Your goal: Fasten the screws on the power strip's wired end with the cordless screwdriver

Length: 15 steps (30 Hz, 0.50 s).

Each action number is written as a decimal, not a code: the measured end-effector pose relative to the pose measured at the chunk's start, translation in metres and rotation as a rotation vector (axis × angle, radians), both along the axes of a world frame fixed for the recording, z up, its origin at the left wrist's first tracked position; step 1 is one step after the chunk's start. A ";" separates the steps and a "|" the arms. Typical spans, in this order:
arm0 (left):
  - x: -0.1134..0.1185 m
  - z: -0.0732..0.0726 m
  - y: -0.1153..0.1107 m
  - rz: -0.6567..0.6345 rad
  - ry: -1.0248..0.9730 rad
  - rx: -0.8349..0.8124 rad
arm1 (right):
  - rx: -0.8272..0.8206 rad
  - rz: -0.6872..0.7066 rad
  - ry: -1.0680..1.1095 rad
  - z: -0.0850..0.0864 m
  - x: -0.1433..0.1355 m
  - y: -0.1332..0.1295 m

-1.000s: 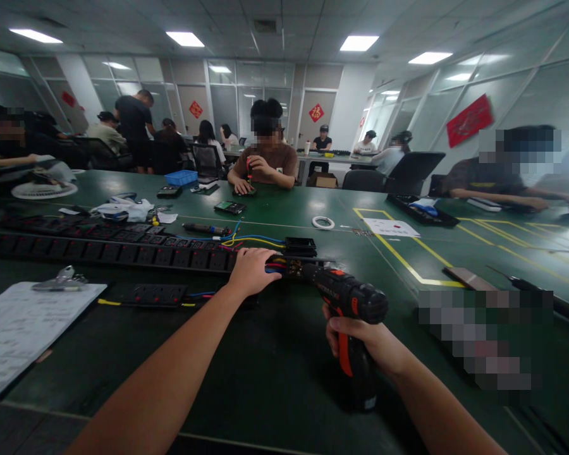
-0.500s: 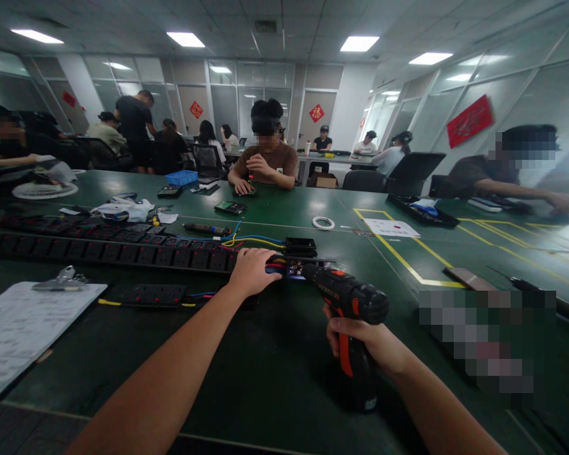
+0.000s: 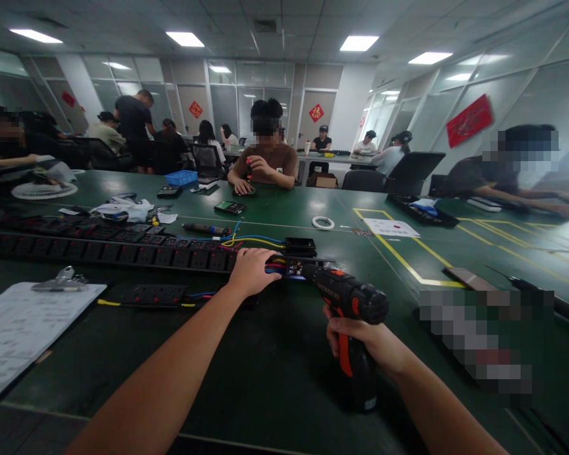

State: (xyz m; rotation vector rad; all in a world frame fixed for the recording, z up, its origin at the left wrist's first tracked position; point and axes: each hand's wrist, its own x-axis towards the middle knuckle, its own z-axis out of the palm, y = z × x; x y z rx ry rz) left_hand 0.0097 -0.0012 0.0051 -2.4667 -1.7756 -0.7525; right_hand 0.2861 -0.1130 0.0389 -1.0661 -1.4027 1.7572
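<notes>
My right hand (image 3: 355, 332) is wrapped round the grip of a black and orange power drill (image 3: 348, 294), its nose pointing left at a small circuit board (image 3: 296, 268). The board sits at the right end of a long black socket strip (image 3: 161, 254), among coloured wires. My left hand (image 3: 253, 272) lies over that end of the strip, fingers bent round it, with the fingertips partly hidden. Behind it, blue and yellow wires (image 3: 253, 240) run to a black open part (image 3: 300, 245). A short socket piece (image 3: 159, 294) lies nearer me, left of my left forearm.
A clipboard with paper (image 3: 33, 328) lies at the left. Beyond the strips are a screwdriver-like tool (image 3: 206, 229), a tape roll (image 3: 323, 222) and a blue basket (image 3: 181, 177). A person (image 3: 270, 164) works opposite; a black tray (image 3: 424, 212) stands right.
Both my hands and the drill have stayed practically still. Across the table, the person's raised hand has shifted slightly, and the person at the right has moved their arms.
</notes>
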 end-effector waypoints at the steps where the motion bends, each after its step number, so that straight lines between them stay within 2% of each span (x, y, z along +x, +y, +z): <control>1: 0.000 -0.001 0.000 -0.001 0.000 0.000 | 0.001 -0.004 -0.003 -0.001 0.000 0.000; 15: 0.000 -0.001 0.000 0.003 0.004 0.007 | 0.030 0.004 -0.022 -0.003 0.002 0.002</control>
